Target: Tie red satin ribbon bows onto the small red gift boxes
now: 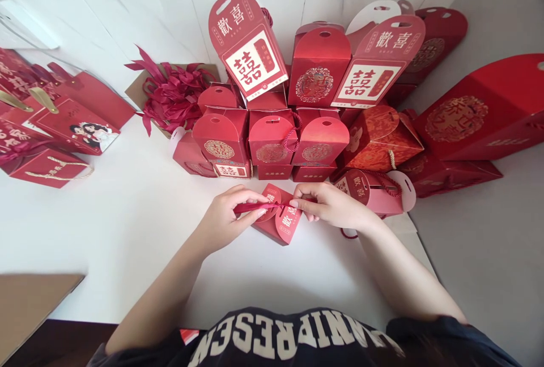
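Note:
A small red gift box (283,234) with pale characters on its rounded flaps lies on the white table in front of me. Across its top runs a dark red ribbon (250,207), crossed or knotted near the middle. My left hand (229,214) pinches the ribbon on the left side between thumb and fingers. On the other side, my right hand (325,205) is closed with thumb and fingertips on the ribbon's right part, just over the box. The ribbon's end in that hand is mostly hidden by the fingers.
Stacked red gift boxes (272,140) stand behind my hands against the tiled wall. A cardboard box (138,86) of loose red ribbons (174,92) sits back left. Red gift bags (91,103) stand far left, larger red boxes (480,106) right. Cardboard (36,304) lies front left.

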Demonstrator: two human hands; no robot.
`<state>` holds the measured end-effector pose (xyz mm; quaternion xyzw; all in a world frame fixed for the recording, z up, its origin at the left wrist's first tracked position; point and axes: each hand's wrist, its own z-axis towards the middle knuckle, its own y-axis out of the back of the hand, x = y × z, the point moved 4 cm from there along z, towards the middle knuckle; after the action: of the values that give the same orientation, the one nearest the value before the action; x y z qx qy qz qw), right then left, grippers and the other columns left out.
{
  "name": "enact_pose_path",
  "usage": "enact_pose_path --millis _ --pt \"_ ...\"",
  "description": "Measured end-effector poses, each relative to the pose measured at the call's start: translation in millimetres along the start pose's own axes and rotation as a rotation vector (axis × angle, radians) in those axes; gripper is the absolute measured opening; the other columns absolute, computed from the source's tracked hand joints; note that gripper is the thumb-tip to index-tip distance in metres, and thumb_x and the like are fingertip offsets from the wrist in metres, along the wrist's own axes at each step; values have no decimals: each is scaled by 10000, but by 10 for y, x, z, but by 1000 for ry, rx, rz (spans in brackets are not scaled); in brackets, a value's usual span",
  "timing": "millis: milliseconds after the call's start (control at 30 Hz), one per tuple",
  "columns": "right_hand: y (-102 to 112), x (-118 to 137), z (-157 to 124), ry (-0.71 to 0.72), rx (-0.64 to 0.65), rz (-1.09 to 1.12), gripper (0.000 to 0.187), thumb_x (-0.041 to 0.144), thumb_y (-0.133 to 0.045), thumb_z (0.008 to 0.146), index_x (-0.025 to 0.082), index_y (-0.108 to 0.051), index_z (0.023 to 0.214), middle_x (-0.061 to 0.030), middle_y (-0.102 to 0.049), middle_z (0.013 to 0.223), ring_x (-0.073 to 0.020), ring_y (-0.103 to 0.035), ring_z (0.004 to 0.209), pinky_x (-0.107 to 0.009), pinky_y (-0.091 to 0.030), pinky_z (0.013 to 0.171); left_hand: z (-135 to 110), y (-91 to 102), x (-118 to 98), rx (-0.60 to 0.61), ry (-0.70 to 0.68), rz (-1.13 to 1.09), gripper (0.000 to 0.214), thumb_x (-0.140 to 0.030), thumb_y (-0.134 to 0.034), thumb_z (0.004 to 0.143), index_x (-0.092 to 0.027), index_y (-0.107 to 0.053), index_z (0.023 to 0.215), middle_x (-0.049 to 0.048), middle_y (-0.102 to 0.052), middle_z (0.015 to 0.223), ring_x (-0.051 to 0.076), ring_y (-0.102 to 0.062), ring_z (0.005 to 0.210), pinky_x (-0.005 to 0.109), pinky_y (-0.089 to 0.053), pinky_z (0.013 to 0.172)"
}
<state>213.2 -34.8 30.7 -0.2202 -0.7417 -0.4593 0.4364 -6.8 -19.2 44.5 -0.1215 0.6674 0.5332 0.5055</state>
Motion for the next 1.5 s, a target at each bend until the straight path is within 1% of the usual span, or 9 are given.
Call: enact_pose_path --millis 300,633,700,867,933,1067,1200,1367,1500 --pt "6 35 -4 22 -8 -10 315 441 -485 958 201 -538 761 39 -589 598 -106 -526 547 -232 -392 576 28 -91 11 56 113 -78 293 -333 -516 938 -166 -653 740 15 -559 779 114 -527 662 245 -448 606" --pt "-16 34 -5 31 5 -19 302 423 -494 955 199 -535 757 31 -586 614 -111 -522 565 -235 -379 582 -102 105 38 618 231 -233 245 -367 -599 879 -168 -735 834 56 -704 755 165 -659 683 256 -513 617" --pt "-21 35 3 35 2 -26 300 419 -494 955 198 -542 759 27 -591 624 -114 -527 579 -237 -380 593 -90 135 33 573 205 -184 211 -362 -622 864 -186 -731 907 54 -722 811 173 -668 725 268 -517 643" --pt "-9 61 -12 61 4 -86 286 397 -476 968 196 -561 783 15 -609 663 -123 -539 607 -246 -385 608 -2 190 -140 -19 -67 -34 207 -272 -711 809 -232 -711 1012 27 -704 885 146 -610 775 284 -500 710" --pt "29 111 -55 73 -37 -176 271 392 -485 967 199 -575 800 6 -626 707 -131 -547 632 -254 -386 618 -5 185 -294 -123 -165 -114 79 -217 -701 820 -206 -730 893 22 -686 783 119 -584 667 260 -489 622" --pt "176 390 -231 140 -267 -334 204 366 -507 967 205 -616 903 -46 -665 886 -180 -597 792 -296 -436 701 1 206 -717 -70 -304 -218 36 -158 -736 786 -183 -733 811 27 -700 719 120 -610 617 253 -491 559" --pt "249 797 -447 398 -449 -106 89 270 -575 938 215 -637 972 -59 -682 931 -177 -647 790 -290 -507 665 14 259 -1050 -79 -335 -298 56 -169 -760 767 -199 -712 771 11 -709 707 124 -637 617 253 -515 568" --pt "193 1046 -549 822 -451 164 157 137 -632 878 239 -657 994 -34 -701 814 -177 -676 738 -305 -561 646 19 222 -1167 -74 -308 -432 88 -180 -779 745 -204 -694 738 22 -727 737 140 -654 609 266 -543 556" --pt "142 1008 -494 858 -330 179 164 138 -627 888 228 -644 1023 -53 -701 853 -178 -682 793 -304 -578 685 27 190 -1141 9 -287 -500 90 -181 -784 739 -209 -699 727 19 -727 718 146 -654 609 270 -547 554"
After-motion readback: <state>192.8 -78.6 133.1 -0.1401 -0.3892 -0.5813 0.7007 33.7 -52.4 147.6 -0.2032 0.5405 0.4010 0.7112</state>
